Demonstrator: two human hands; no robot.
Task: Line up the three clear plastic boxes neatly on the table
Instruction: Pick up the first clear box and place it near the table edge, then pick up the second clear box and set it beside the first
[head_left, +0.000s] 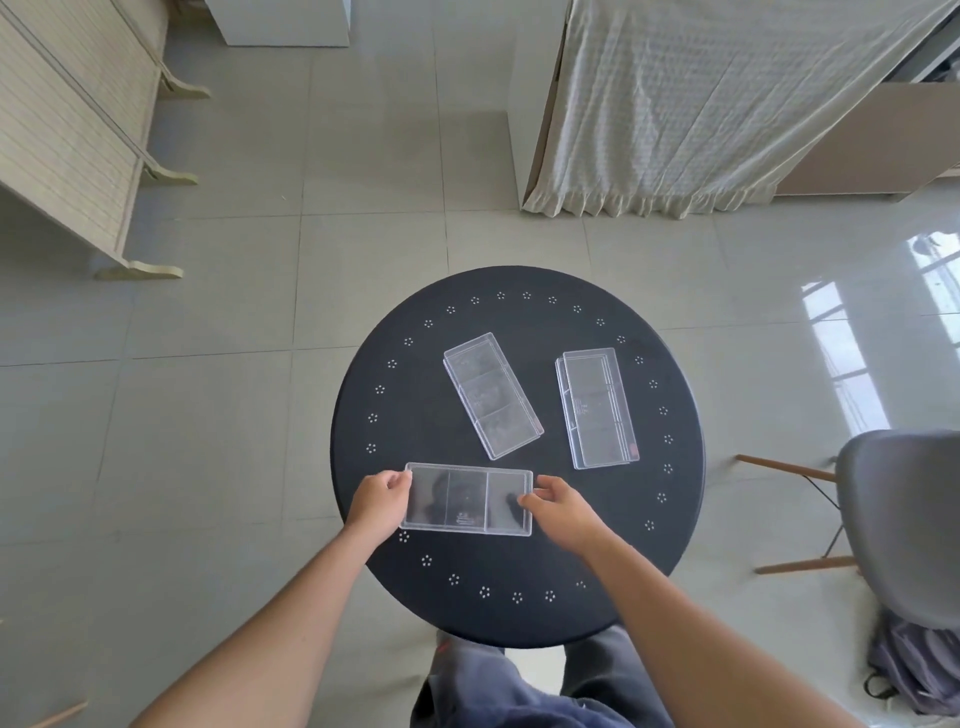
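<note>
Three clear plastic boxes lie on a round black table (519, 582). The nearest box (467, 500) lies crosswise at the front left, held at both short ends: my left hand (378, 501) pinches its left end and my right hand (558, 506) grips its right end. A second box (492, 396) lies in the middle, slanted with its far end to the left. The third box (597, 408) rests to the right of it, nearly lengthwise and a little tilted. Neither of these two touches the other or the held box.
A grey chair (904, 519) with wooden legs stands right of the table, a grey bag (914, 670) on the floor beneath it. A bed with a pale cover (701, 104) is at the back right, a slatted wooden frame (67, 130) at the back left.
</note>
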